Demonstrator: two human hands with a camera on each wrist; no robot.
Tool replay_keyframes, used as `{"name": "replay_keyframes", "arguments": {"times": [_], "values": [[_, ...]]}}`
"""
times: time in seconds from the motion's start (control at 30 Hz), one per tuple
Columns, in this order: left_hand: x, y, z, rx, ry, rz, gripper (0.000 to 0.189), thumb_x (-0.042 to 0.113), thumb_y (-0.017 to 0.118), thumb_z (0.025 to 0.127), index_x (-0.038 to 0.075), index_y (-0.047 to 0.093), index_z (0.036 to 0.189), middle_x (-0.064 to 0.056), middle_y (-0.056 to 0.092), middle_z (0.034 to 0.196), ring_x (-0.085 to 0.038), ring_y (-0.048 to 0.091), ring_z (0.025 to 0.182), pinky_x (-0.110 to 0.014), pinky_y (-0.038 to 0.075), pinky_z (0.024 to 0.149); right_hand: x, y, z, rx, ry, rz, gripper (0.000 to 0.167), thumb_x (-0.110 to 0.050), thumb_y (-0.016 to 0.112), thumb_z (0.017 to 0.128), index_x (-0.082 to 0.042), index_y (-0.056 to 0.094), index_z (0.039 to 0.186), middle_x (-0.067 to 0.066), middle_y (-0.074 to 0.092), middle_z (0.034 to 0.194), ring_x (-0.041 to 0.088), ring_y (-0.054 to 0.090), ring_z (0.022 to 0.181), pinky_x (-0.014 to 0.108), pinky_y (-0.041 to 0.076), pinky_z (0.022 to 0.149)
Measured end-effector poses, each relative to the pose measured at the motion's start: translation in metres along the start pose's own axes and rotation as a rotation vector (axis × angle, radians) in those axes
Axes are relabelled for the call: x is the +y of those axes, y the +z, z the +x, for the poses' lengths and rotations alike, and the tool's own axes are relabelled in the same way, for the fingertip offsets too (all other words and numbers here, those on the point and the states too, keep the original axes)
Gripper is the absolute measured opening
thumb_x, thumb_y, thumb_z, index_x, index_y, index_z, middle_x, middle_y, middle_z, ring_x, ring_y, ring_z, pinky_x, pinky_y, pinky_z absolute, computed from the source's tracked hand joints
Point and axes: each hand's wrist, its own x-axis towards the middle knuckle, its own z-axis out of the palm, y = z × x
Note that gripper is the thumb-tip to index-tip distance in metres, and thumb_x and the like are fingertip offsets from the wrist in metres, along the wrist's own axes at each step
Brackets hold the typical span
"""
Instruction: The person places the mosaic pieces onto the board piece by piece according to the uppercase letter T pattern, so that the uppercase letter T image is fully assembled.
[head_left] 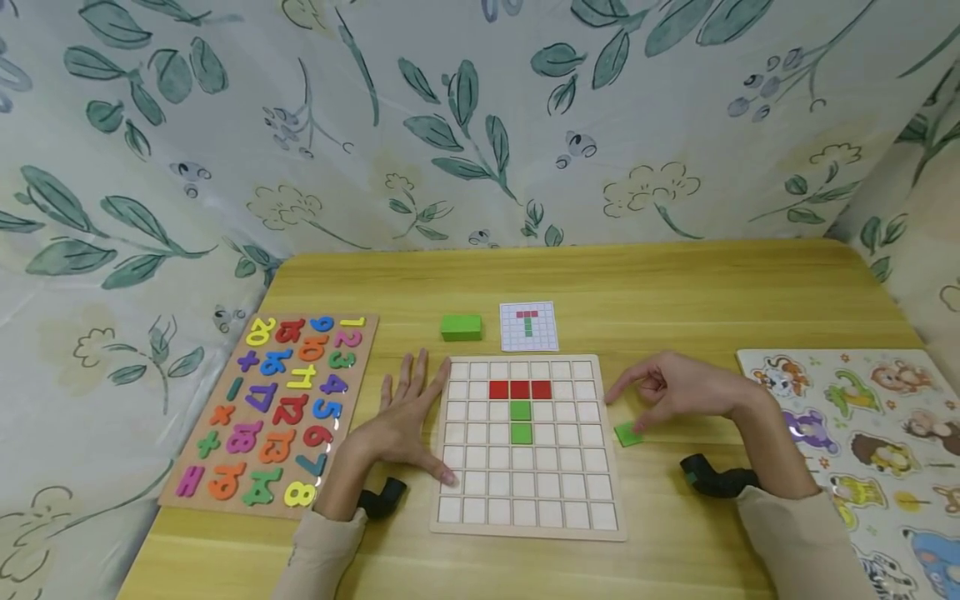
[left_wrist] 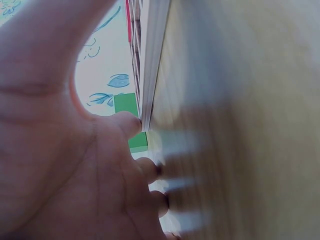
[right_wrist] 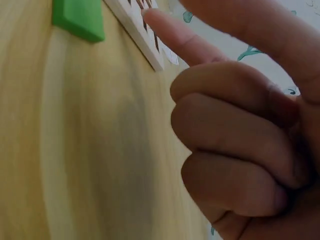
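A wooden grid board point(head_left: 527, 533) lies on the table with three red tiles point(head_left: 520, 390) in a row and two green tiles point(head_left: 521, 422) below the middle one. My left hand point(head_left: 401, 429) rests along the board's left side, fingers spread, thumb on the lower edge and index finger by the top corner. At the right edge my right hand point(head_left: 675, 392) has its index finger stretched to the board; its other fingers are curled. A loose green tile point(head_left: 628, 433) lies on the table under that hand, near the thumb tip. In the right wrist view nothing sits in the curled fingers.
Behind the board are a green block point(head_left: 461, 327) and a pattern card point(head_left: 528, 327) showing a red and green T. A number puzzle board point(head_left: 360, 367) lies at the left, an animal puzzle board point(head_left: 832, 367) at the right. Floral cloth hangs behind the table.
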Motion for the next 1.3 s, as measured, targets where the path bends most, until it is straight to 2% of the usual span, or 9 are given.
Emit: {"name": "replay_keyframes", "arguments": {"times": [0.17, 0.37, 0.63, 0.9, 1.3], "values": [[-0.001, -0.001, -0.001, 0.006, 0.002, -0.002, 0.155, 0.050, 0.100, 0.058, 0.017, -0.004, 0.167, -0.019, -0.027, 0.170, -0.043, -0.029, 0.156, -0.071, -0.017, 0.122, 0.011, -0.003, 0.002, -0.075, 0.006, 0.034, 0.045, -0.009, 0.088, 0.078, -0.003, 0.073, 0.120, -0.007, 0.036, 0.064, 0.005, 0.032, 0.057, 0.020, 0.032, 0.054], [-0.001, -0.001, -0.001, 0.005, 0.003, -0.003, 0.154, 0.050, 0.100, 0.058, 0.016, -0.003, 0.168, -0.019, -0.027, 0.170, -0.043, -0.029, 0.156, -0.071, -0.016, 0.122, 0.017, -0.002, 0.005, -0.109, 0.020, 0.090, 0.041, -0.004, 0.087, 0.077, 0.000, 0.072, 0.115, -0.007, 0.037, 0.062, 0.004, 0.033, 0.055, 0.018, 0.035, 0.054], [-0.001, -0.001, -0.001, 0.009, 0.002, 0.004, 0.155, 0.049, 0.101, 0.057, 0.017, -0.003, 0.168, -0.019, -0.026, 0.170, -0.043, -0.028, 0.156, -0.071, -0.016, 0.123, 0.015, 0.000, 0.005, -0.083, 0.029, 0.060, 0.032, -0.004, 0.087, 0.076, 0.001, 0.074, 0.106, -0.006, 0.036, 0.060, 0.004, 0.030, 0.054, 0.019, 0.032, 0.053], [0.000, 0.000, -0.001, 0.007, 0.008, -0.002, 0.155, 0.049, 0.100, 0.058, 0.017, -0.003, 0.168, -0.020, -0.027, 0.170, -0.043, -0.029, 0.156, -0.071, -0.017, 0.122, 0.018, -0.001, 0.004, -0.051, 0.027, 0.045, 0.029, -0.008, 0.085, 0.081, -0.001, 0.074, 0.106, -0.006, 0.035, 0.060, 0.004, 0.029, 0.053, 0.020, 0.032, 0.053], [0.001, 0.000, -0.001, 0.005, 0.012, -0.008, 0.155, 0.048, 0.101, 0.058, 0.015, -0.004, 0.167, -0.021, -0.028, 0.169, -0.044, -0.029, 0.156, -0.071, -0.017, 0.122, 0.018, 0.002, 0.008, -0.066, 0.025, 0.048, 0.034, -0.007, 0.089, 0.075, -0.002, 0.073, 0.105, -0.005, 0.039, 0.063, 0.005, 0.034, 0.057, 0.020, 0.035, 0.055]]}}
